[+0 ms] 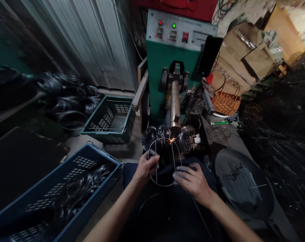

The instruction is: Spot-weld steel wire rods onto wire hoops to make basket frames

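Observation:
A thin wire ring (165, 185) with straight wires crossing it is held in front of my lap. My left hand (146, 166) is closed on its left side, thumb and fingers pinching the wire. My right hand (194, 183) has its fingers closed at the right side of the ring, by a straight wire (173, 154). Orange sparks (171, 140) fly where the ring's far edge meets the spot welder's tip, just below the thick metal electrode arm (175, 104). The green welding machine (156, 74) stands ahead, red and green lamps lit.
Bundled wire rings (186, 139) flank the electrode. To the left are a green crate (105, 134) and a blue crate (90, 151) with wire pieces inside. At right, a dark round pan (243, 185) holds thin wires; a wicker basket (226, 102) and cardboard box (240, 64) sit behind.

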Demonstrator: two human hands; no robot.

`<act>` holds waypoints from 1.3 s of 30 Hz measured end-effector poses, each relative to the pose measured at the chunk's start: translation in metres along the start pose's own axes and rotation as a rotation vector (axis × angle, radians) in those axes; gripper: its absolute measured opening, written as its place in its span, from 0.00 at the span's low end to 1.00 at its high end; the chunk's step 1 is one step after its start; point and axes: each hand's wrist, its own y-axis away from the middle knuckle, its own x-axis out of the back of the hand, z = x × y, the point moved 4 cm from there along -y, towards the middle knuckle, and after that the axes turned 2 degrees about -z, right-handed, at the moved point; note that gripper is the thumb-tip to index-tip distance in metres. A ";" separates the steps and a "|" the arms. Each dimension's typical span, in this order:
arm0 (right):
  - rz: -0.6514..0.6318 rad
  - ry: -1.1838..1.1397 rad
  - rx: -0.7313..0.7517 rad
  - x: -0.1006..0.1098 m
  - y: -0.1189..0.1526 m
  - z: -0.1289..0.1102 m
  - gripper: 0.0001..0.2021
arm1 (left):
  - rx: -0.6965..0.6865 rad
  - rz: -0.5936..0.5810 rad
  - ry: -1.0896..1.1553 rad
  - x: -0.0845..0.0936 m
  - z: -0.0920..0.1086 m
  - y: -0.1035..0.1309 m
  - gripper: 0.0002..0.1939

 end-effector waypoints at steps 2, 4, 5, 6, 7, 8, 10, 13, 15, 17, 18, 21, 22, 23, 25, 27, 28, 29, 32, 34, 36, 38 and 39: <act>-0.006 0.008 0.003 0.002 0.000 -0.001 0.10 | 0.003 -0.013 0.000 0.000 -0.001 0.001 0.17; -0.027 0.022 0.008 0.002 0.000 -0.002 0.10 | -0.001 -0.025 -0.019 0.000 0.000 0.002 0.16; -0.037 0.031 0.011 0.002 -0.001 -0.002 0.11 | -0.006 -0.028 -0.032 -0.001 0.000 0.001 0.15; -0.052 0.041 0.012 0.002 -0.001 -0.001 0.11 | -0.012 -0.027 -0.043 -0.001 0.002 0.000 0.14; -0.065 0.053 0.009 0.001 -0.002 0.001 0.11 | -0.017 -0.025 -0.050 -0.002 0.004 -0.002 0.14; -0.073 0.065 0.005 0.002 -0.004 0.003 0.12 | -0.021 -0.021 -0.052 -0.003 0.006 -0.006 0.15; -0.080 0.068 -0.001 0.004 -0.010 0.013 0.12 | -0.029 -0.015 -0.052 -0.005 0.012 -0.017 0.16; 0.006 -0.080 -0.084 0.012 -0.025 0.046 0.14 | -0.052 -0.021 -0.064 -0.006 0.024 -0.043 0.16; 0.107 -0.278 -0.288 0.015 -0.038 0.081 0.14 | -0.073 -0.037 -0.080 -0.006 0.033 -0.062 0.16; 0.141 -0.495 -0.569 0.007 -0.051 0.119 0.15 | -0.103 -0.056 -0.100 -0.006 0.041 -0.080 0.15; 0.087 -0.607 -0.669 -0.002 -0.060 0.134 0.17 | -0.120 -0.066 -0.109 -0.006 0.045 -0.088 0.15; -0.027 -0.728 -0.721 -0.024 -0.088 0.159 0.19 | -0.163 -0.080 -0.123 -0.005 0.056 -0.108 0.14; -0.053 -0.739 -0.710 -0.029 -0.097 0.163 0.19 | -0.172 -0.079 -0.126 -0.004 0.059 -0.113 0.14; -0.080 -0.753 -0.704 -0.034 -0.105 0.165 0.18 | -0.176 -0.078 -0.130 -0.003 0.061 -0.118 0.14; -0.127 -0.768 -0.696 -0.042 -0.117 0.166 0.16 | -0.178 -0.075 -0.133 -0.001 0.064 -0.125 0.14; -0.152 -0.766 -0.694 -0.045 -0.124 0.165 0.13 | -0.174 -0.075 -0.133 0.002 0.066 -0.130 0.13; -0.157 -0.761 -0.693 -0.045 -0.126 0.164 0.12 | -0.172 -0.074 -0.131 0.003 0.066 -0.132 0.13; -0.160 -0.755 -0.693 -0.045 -0.127 0.164 0.11 | -0.170 -0.072 -0.128 0.004 0.066 -0.133 0.13; -0.156 -0.741 -0.693 -0.044 -0.129 0.162 0.10 | -0.168 -0.068 -0.122 0.005 0.066 -0.136 0.14; -0.145 -0.735 -0.690 -0.044 -0.129 0.161 0.11 | -0.168 -0.071 -0.120 0.005 0.065 -0.136 0.14; -0.125 -0.729 -0.691 -0.043 -0.129 0.161 0.14 | -0.165 -0.070 -0.120 0.004 0.064 -0.138 0.14; -0.082 -0.719 -0.700 -0.039 -0.127 0.163 0.18 | -0.160 -0.059 -0.118 0.005 0.064 -0.139 0.14; -0.048 -0.711 -0.707 -0.036 -0.125 0.164 0.19 | -0.160 -0.051 -0.116 0.005 0.065 -0.140 0.14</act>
